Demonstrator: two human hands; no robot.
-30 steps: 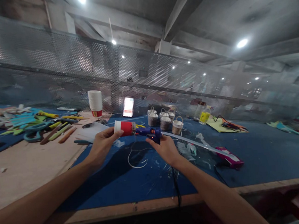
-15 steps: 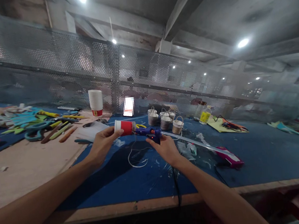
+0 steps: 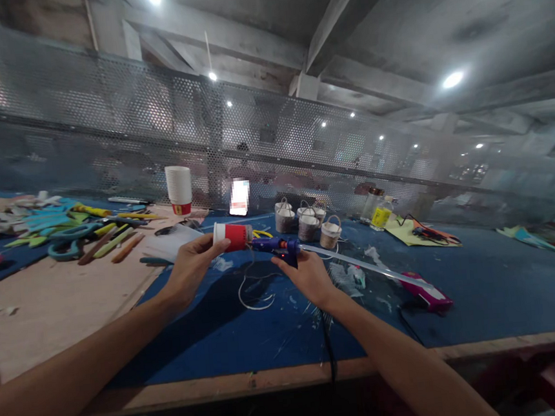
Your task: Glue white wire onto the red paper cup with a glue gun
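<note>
My left hand grips a red and white paper cup lying sideways in the air, its rim end toward the left. In my right hand is a blue hot glue gun, its nozzle at the cup's base end; whether it touches cannot be made out. A long clear glue stick sticks out of the gun's back toward the right. Below the cup, a thin pale cord hangs and curls over the blue mat.
Behind my hands stand several small cups with looped handles. A stack of paper cups and a lit phone are at the back. Scissors lie left, a magenta box-shaped object right. Small bottles stand farther back.
Almost nothing differs. Both hands hold the cup and the glue gun in nearly the same place; the view has shifted very slightly.
</note>
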